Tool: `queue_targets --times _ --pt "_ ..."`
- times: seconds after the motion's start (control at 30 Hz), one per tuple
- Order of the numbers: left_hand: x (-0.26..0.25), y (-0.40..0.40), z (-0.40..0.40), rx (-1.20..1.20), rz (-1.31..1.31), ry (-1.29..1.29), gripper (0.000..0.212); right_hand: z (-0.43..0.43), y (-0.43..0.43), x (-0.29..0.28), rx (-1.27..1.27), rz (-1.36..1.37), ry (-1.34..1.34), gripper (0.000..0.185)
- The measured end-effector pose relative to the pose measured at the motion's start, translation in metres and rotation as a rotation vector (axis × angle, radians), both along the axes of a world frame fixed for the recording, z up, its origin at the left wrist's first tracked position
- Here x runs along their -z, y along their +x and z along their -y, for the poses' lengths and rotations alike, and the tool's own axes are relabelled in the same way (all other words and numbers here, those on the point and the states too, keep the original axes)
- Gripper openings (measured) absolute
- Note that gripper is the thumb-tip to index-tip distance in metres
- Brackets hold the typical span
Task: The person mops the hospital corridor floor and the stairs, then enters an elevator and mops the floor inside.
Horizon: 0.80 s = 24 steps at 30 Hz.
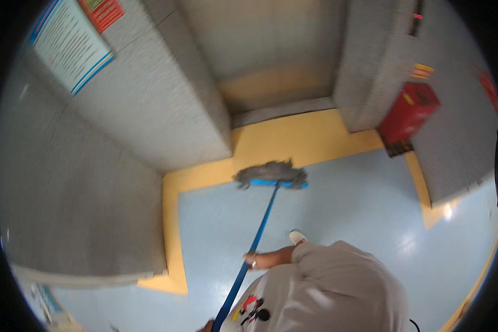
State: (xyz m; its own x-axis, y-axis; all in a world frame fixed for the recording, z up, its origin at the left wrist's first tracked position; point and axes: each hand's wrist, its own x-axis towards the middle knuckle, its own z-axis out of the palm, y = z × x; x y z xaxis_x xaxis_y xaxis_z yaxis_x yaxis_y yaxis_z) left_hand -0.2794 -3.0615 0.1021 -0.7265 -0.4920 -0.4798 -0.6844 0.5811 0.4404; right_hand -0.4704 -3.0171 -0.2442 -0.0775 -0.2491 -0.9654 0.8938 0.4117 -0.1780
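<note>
A flat mop with a long blue pole (264, 222) slants across the floor in front of me. Its grey fringed mop head (269, 172), under a blue bar, rests where the blue-grey floor meets the yellow border. My right hand (251, 260), with a bracelet or watch at the wrist, is closed around the middle of the pole. Lower down, at the picture's bottom edge, my left hand (206, 326) grips the pole's upper part; most of that hand is cut off. One pale shoe (298, 237) shows beyond my right forearm.
Metal lift doors (274, 50) stand in a grey recess ahead. At the right, a red box (410, 114) sits on the floor against the wall. A grey wall corner (164, 224) juts in on the left; a printed notice (72, 45) hangs above.
</note>
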Motion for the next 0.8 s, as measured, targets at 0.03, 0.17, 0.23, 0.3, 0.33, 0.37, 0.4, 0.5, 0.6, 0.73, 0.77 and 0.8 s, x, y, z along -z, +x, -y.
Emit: queue_targets --times 0.03,0.17,0.23,0.3,0.33,0.37,0.4,0.5,0.6,0.73,0.77,0.8 --pt "0.012 0.0 -0.008 -0.071 -0.163 0.051 0.025 -0.009 -0.012 0.004 0.035 -0.002 -0.007 0.009" --pt "0.04 -0.069 -0.027 0.002 0.06 0.059 0.035 -0.037 -0.104 0.026 0.213 -0.013 -0.084 0.011" --pt "0.055 -0.12 -0.028 0.066 0.024 0.062 0.035 -0.04 -0.157 0.019 0.287 -0.028 -0.121 0.012" --pt "0.094 -0.043 -0.032 0.019 0.038 0.068 0.038 -0.042 -0.061 0.029 0.255 0.016 -0.069 0.012" --pt "0.113 -0.055 -0.038 0.024 0.005 0.096 0.039 -0.05 -0.07 0.036 0.261 -0.073 -0.073 0.011" --pt "0.113 -0.064 -0.037 0.022 -0.006 0.153 0.038 -0.049 -0.07 0.022 0.272 -0.114 -0.094 0.012" --pt "0.132 -0.075 -0.044 0.034 -0.054 0.17 0.037 -0.052 -0.071 0.002 0.302 -0.144 -0.037 0.013" --pt "0.174 -0.13 -0.069 0.063 0.028 0.248 0.042 -0.073 -0.107 0.02 0.292 -0.258 -0.004 0.012" --pt "0.171 -0.119 -0.077 0.066 0.022 0.216 0.046 -0.076 -0.098 0.012 0.192 -0.296 -0.02 0.014" --pt "0.14 -0.052 -0.09 0.061 0.05 0.192 0.046 -0.079 -0.047 -0.004 -0.024 -0.292 0.005 0.014" --pt "0.133 -0.027 -0.102 0.05 0.054 0.184 0.046 -0.088 -0.03 -0.007 -0.092 -0.303 0.023 0.015" --pt "0.121 -0.007 -0.11 0.049 0.034 0.172 0.046 -0.092 -0.022 -0.003 -0.104 -0.295 0.034 0.018"
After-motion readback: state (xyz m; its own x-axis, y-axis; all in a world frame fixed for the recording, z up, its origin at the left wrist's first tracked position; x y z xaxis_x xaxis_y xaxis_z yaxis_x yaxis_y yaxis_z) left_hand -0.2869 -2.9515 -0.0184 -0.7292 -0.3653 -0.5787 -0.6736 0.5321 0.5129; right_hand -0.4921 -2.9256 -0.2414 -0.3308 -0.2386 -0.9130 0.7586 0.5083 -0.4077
